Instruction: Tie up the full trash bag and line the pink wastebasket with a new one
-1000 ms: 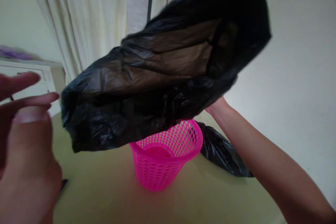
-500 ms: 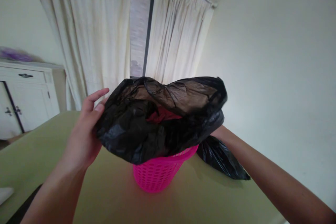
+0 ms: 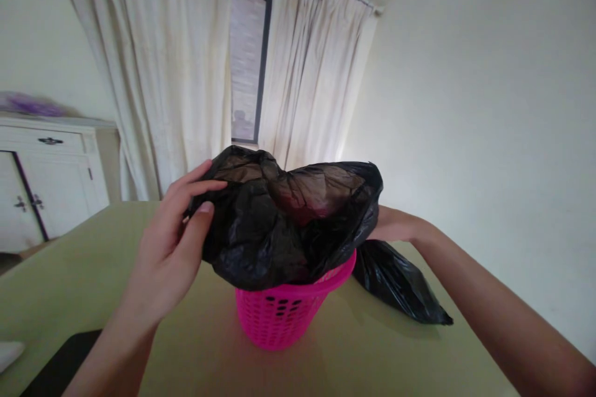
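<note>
A pink perforated plastic basket (image 3: 279,316) stands on the olive-green table (image 3: 195,335). A black plastic bag (image 3: 261,229) sits with its lower part inside the basket and its open mouth bulging above the rim. My left hand (image 3: 174,242) pinches the bag's left edge between thumb and fingers. My right hand (image 3: 388,223) is mostly hidden behind the bag's right edge and appears to hold it there.
A second crumpled black bag (image 3: 395,285) lies on the table right of the basket. A dark flat object (image 3: 60,366) rests at the near left table edge. A white cabinet (image 3: 46,173) and cream curtains (image 3: 177,62) stand behind the table.
The bag came down from up in the air and is now set into the basket. My left hand moved in from the left and took hold of the bag's edge.
</note>
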`<state>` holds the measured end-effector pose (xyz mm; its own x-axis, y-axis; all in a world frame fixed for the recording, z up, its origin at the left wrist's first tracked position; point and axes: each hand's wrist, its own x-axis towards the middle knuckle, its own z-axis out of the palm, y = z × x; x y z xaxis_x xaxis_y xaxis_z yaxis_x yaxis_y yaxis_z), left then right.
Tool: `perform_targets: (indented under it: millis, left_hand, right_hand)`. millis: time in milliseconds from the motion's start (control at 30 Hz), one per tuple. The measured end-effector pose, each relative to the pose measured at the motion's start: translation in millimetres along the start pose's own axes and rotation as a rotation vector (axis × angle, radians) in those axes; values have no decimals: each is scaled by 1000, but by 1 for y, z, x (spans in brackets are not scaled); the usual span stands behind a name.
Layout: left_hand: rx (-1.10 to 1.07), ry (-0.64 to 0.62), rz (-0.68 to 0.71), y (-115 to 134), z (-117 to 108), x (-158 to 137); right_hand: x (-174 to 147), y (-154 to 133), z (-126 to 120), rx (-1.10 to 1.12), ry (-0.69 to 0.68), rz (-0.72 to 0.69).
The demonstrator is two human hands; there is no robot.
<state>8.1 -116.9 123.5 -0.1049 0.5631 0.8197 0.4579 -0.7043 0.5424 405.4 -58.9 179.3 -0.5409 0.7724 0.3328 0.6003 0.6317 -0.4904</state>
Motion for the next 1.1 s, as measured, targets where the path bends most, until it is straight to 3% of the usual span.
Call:
perform_targets:
  millis: [67, 167, 233, 400, 500, 567, 633, 700, 867, 967, 1033, 1100]
  left_hand:
    - [-85, -111, 17, 7, -7, -4]
    - [25, -238, 148, 20, -11, -13]
    - [146, -250, 230, 27, -8, -17]
    - [231, -326, 263, 34, 14, 6]
    - [423, -461, 278, 31, 35, 40]
    - [551, -727, 253, 27, 49, 63]
    - [648, -1019, 107, 23, 61, 79]
    - [702, -1159, 18, 18, 71, 85]
    - [662, -1357, -101, 11, 89, 68]
    - [577, -1414, -165, 8, 91, 63]
    - [529, -1423, -204, 7, 88, 67]
    - [492, -1407, -236, 9, 77, 75]
  right_hand:
    - [-8, -2, -11, 40, -38, 29]
    - [-21, -5, -14, -110, 286, -49]
    - [-30, -9, -10, -316, 407, -174]
    - [-36, -32, 4, -795, 300, -475]
    - [-27, -40, 10, -882, 260, -532]
    - [-20, -40, 13, -859, 244, -469]
    - [-16, -36, 14, -800, 267, -372]
    - [-14, -30, 13, -723, 313, -253]
    - [-19, -18, 3, -506, 364, 105]
    - [-24, -13, -4, -317, 442, 327]
    - [-30, -11, -6, -211, 483, 353]
    - [-39, -7, -6, -140, 512, 244]
